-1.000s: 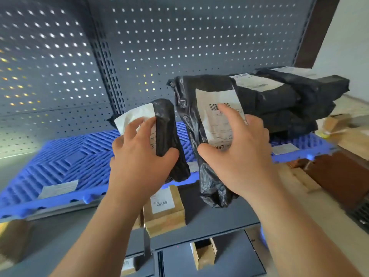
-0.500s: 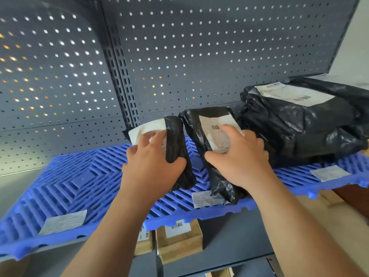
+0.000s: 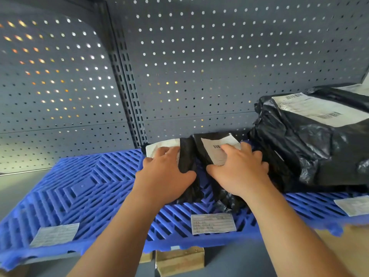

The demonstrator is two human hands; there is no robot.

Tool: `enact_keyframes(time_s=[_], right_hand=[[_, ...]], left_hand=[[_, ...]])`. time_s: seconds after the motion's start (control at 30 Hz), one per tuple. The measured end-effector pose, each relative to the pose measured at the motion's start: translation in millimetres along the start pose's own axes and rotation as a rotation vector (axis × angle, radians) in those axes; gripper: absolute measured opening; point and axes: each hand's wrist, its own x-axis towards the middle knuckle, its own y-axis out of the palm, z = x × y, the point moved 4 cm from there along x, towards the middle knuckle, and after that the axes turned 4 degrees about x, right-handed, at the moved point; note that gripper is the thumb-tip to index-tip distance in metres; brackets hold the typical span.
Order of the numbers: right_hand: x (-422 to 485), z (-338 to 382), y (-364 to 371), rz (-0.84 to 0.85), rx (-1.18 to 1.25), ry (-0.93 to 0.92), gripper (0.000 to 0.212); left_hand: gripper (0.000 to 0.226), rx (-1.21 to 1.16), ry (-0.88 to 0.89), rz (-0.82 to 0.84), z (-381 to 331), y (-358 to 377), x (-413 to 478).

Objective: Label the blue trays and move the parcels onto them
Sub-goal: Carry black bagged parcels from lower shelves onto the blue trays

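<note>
Two small black parcels with white shipping labels lie side by side on the blue slatted tray (image 3: 85,188). My left hand (image 3: 165,172) grips the left parcel (image 3: 186,156), thumb round its right side. My right hand (image 3: 239,170) holds the right parcel (image 3: 207,146), fingers over its label and thumb on its left edge. White labels stick to the tray's front: one at the left (image 3: 55,234), one in the middle (image 3: 212,223), one at the right (image 3: 354,204).
A pile of large black parcels (image 3: 311,148) fills the tray's right end, right beside my right hand. A grey perforated back panel (image 3: 199,66) rises behind the tray. Cardboard boxes (image 3: 179,260) stand on the shelf below the tray's front edge.
Both hands have carried the two small parcels forward and down onto the blue tray, next to the large black pile. The view has moved closer to the shelf.
</note>
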Motion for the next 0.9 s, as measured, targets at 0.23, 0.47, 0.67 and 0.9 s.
enact_keyframes(time_s=[0.23, 0.47, 0.67, 0.9], right_hand=[[9, -11, 14, 0.114, -0.047, -0.040, 0.074], [12, -16, 20, 0.202, -0.030, -0.063, 0.083], [-4, -14, 15, 0.127, 0.046, -0.233, 0.075], [-25, -14, 1, 0.080, 0.159, -0.380, 0.070]], left_hand=[[0.060, 0.055, 0.006, 0.111, -8, 20, 12], [0.064, 0.068, -0.030, 0.092, -12, 24, 13], [0.070, 0.121, -0.087, 0.038, -15, 21, 7], [0.068, 0.020, -0.134, -0.101, -23, 9, -20]])
